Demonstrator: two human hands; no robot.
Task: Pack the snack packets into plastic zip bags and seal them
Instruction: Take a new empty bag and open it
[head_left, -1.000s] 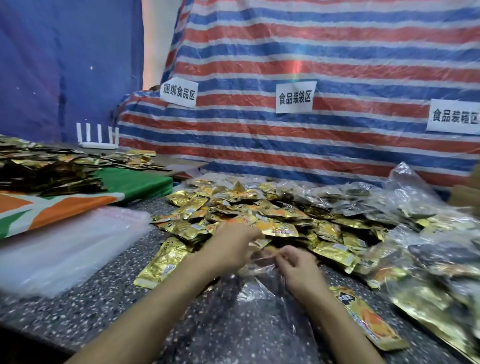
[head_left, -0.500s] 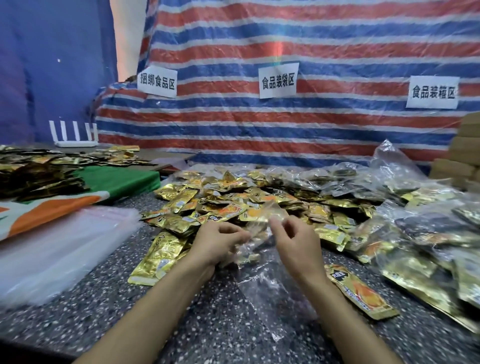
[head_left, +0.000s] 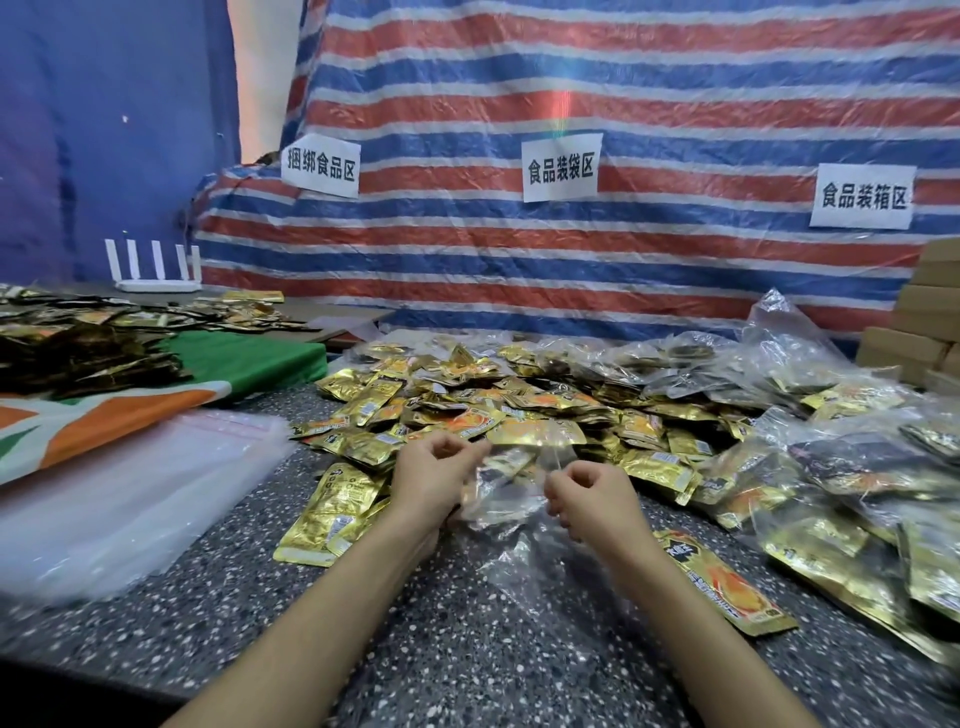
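Clear zip bag (head_left: 514, 499), seemingly empty: left hand (head_left: 436, 473) and right hand (head_left: 587, 493) are pinching its mouth above the desk (head_left: 467, 649). Loose snack packets (head_left: 467, 405) are lying heaped behind; filled bags (head_left: 857, 467) are sitting rightward. Much remaining.

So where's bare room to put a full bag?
Speckled counter runs bare along the near edge, between the stack of empty zip bags and the lone snack packet. Beyond the left hand and right hand, pinching a zip bag, the packet pile and filled bags crowd it.
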